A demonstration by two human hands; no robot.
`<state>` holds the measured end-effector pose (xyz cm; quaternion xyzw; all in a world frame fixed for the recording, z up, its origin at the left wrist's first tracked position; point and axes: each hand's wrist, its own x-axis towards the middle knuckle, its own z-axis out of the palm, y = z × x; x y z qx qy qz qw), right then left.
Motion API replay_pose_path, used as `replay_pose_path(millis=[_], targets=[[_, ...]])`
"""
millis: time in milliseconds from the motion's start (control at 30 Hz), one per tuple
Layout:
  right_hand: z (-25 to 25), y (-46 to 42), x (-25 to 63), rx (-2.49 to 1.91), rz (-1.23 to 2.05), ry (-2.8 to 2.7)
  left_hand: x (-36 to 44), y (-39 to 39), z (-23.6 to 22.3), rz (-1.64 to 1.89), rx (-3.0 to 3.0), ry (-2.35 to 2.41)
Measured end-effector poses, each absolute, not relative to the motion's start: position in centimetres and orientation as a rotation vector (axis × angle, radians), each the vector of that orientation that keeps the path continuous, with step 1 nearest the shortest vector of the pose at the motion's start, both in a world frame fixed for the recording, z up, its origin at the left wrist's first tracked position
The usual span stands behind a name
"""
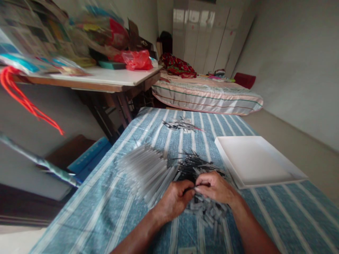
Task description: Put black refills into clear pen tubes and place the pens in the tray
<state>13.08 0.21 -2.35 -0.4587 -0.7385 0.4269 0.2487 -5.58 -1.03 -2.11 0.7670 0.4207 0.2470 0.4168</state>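
My left hand [177,198] and my right hand [218,188] meet at their fingertips over the piles on the cloth. Both are closed in a pinch, and whatever is between the fingers is too small and blurred to make out. To the left of my left hand lies a row of long pale translucent tubes [147,169], side by side. Thin black sticks [194,162] are heaped just beyond my fingers. Short grey pieces [208,211] lie loose beneath my hands and nearer to me, partly covered by my right hand.
A shallow white tray [262,158] rests at the right on the striped blue tablecloth [106,197]. Farther back lies a small bunch of thin dark sticks [181,124]. A side table [132,76] with bags stands at the left; a bed [209,93] is behind.
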Motion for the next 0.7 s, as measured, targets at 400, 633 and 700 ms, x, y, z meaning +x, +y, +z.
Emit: replay_pose_path(millis=[400,633,700], targets=[[-2.49,0.35,13.12,-1.253,1.214,-1.983,-5.63,-0.9,-2.2,0.598,1.939,1.071],[-2.83,0.27,13.13,-1.253,1.21,-1.982,-5.55,-0.95,-2.33,0.589,1.944,1.076],[-2.89,0.26,13.14,-1.251,1.192,-1.992,-5.51,-0.91,-2.29,0.587,1.944,1.082]])
